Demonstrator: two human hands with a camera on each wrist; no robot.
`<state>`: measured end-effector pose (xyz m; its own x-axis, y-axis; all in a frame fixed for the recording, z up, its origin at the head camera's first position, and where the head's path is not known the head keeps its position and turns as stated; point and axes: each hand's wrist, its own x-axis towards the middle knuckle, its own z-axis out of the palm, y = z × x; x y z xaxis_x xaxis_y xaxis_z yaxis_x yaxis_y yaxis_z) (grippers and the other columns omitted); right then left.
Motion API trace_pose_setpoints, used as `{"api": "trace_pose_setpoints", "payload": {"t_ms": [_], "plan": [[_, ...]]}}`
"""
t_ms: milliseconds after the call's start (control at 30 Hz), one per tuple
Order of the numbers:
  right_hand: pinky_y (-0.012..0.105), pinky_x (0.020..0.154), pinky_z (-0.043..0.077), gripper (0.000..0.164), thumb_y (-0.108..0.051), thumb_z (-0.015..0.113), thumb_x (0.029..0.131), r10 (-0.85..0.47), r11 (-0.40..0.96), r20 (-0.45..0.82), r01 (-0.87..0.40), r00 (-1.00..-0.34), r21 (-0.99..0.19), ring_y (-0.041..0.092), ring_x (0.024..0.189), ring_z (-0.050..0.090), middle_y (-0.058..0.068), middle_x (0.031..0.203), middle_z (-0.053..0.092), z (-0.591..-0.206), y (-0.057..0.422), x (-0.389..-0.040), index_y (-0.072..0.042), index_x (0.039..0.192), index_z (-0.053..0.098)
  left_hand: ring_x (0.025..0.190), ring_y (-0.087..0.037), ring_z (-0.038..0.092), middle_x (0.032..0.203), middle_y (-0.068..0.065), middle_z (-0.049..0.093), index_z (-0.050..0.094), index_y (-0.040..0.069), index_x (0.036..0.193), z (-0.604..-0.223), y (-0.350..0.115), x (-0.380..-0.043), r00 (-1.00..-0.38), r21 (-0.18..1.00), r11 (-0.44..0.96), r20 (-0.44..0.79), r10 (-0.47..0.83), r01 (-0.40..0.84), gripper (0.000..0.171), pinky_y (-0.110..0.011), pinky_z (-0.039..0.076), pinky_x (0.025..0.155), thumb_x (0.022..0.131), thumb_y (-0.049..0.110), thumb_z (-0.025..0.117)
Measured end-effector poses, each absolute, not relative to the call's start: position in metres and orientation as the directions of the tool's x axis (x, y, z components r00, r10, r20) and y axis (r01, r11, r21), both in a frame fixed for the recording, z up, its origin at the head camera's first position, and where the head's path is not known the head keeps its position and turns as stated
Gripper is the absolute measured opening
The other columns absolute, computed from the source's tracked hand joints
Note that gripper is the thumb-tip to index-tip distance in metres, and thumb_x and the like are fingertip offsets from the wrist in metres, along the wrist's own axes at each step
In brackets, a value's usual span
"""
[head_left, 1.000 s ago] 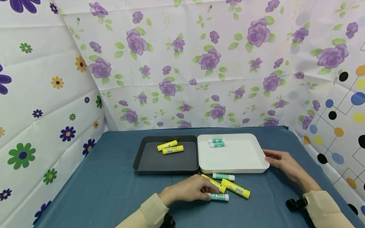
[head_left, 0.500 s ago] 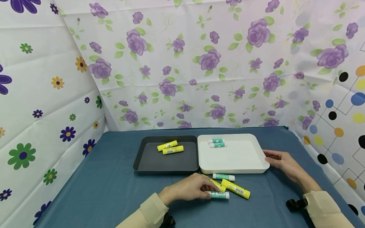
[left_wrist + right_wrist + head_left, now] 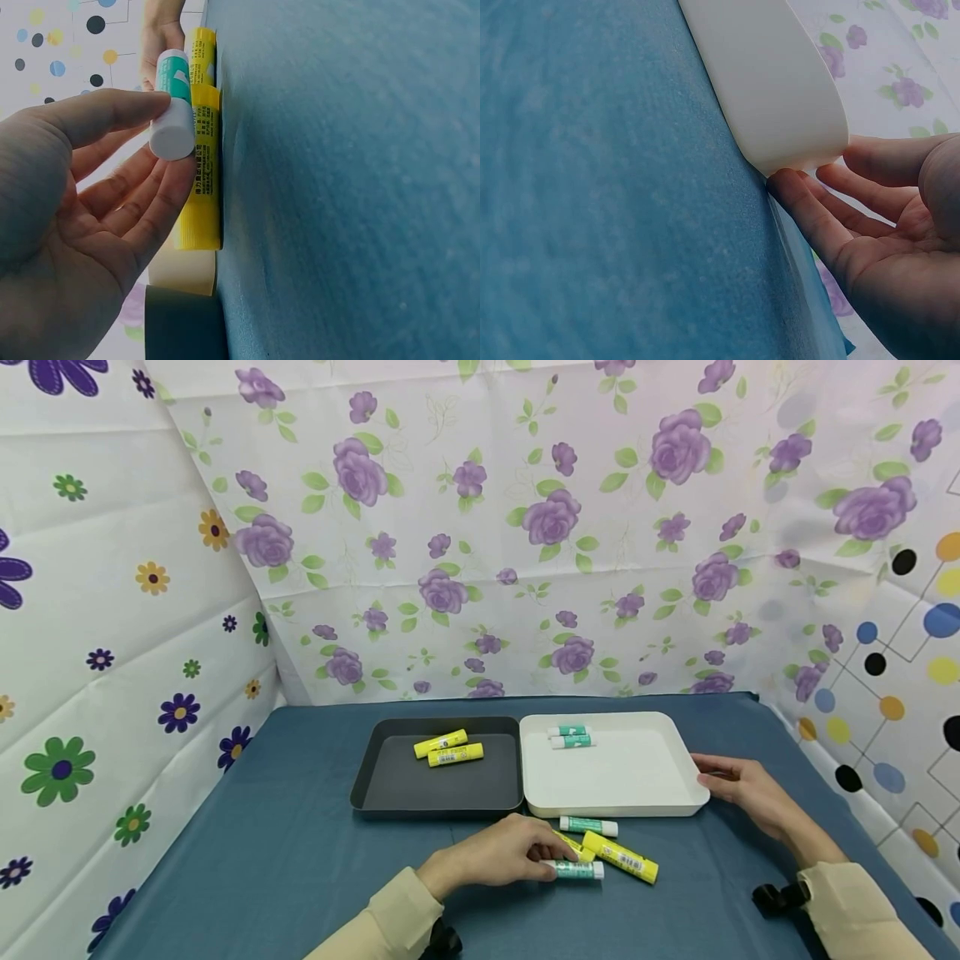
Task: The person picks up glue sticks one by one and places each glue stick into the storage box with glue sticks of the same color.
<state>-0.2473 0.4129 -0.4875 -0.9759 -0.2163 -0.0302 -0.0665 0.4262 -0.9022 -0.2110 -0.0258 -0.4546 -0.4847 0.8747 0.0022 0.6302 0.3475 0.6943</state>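
Jutting rightward from the left hand (image 3: 504, 853), a green stick (image 3: 579, 870) is pinched near one end between thumb and fingers; the left wrist view shows it just above the table (image 3: 262, 860). It is well apart from the right hand (image 3: 746, 783), nearer the person and to that hand's left. Just beyond it lie two yellow sticks (image 3: 621, 857), one partly hidden behind the left hand, the other slanting to its right. Past them another green stick (image 3: 588, 826) lies just beside the near edge of the white tray (image 3: 615, 785). The right hand pinches that tray's right end, thumb at the rim and fingertips low on the outside. Two more green sticks (image 3: 572, 741) lie inside, toward the far left. Next to it, the black tray (image 3: 405, 789) bears another yellow pair (image 3: 455, 754). Flowered cloth (image 3: 420, 552) hangs behind.
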Motion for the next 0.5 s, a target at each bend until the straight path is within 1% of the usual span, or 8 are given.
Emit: {"api": "trace_pose_setpoints", "payload": {"t_ms": [167, 333, 500], "plan": [[0.019, 0.090, 0.054, 0.065, -0.032, 0.061, 0.107, -0.212, 0.430, -0.039, -0.058, -0.977, -0.901, -0.012, 0.110, 0.056, 0.032, 0.155, 0.043, -0.488, 0.412, -0.247, 0.004, 0.158, 0.039, 0.092, 0.006, 0.060, 0.108, 0.010, 0.067, 0.074, 0.017, 0.131, -0.455, -0.026, -0.211, -0.491, 0.696, 0.346, 0.010, 0.871, 0.629, 0.030, -0.015, 0.053, 0.081, 0.101, 0.014, 0.071], [0.020, 0.090, 0.054, 0.065, -0.032, 0.061, 0.108, -0.212, 0.435, -0.037, -0.061, -0.977, -0.899, -0.011, 0.111, 0.057, 0.032, 0.155, 0.043, -0.487, 0.412, -0.246, 0.004, 0.157, 0.040, 0.091, 0.006, 0.061, 0.107, 0.010, 0.066, 0.074, 0.019, 0.131, -0.451, -0.026, -0.213, -0.512, 0.703, 0.355, 0.016, 0.859, 0.617, 0.030, -0.016, 0.053, 0.080, 0.101, 0.014, 0.071], [0.022, 0.090, 0.054, 0.065, -0.032, 0.060, 0.108, -0.204, 0.444, -0.039, -0.057, -0.978, -0.894, -0.009, 0.109, 0.057, 0.033, 0.155, 0.043, -0.484, 0.411, -0.245, 0.004, 0.157, 0.040, 0.091, 0.004, 0.062, 0.111, 0.010, 0.068, 0.074, 0.020, 0.130, -0.445, -0.024, -0.217, -0.525, 0.723, 0.349, 0.023, 0.851, 0.596, 0.029, -0.017, 0.054, 0.080, 0.102, 0.013, 0.069]]}}
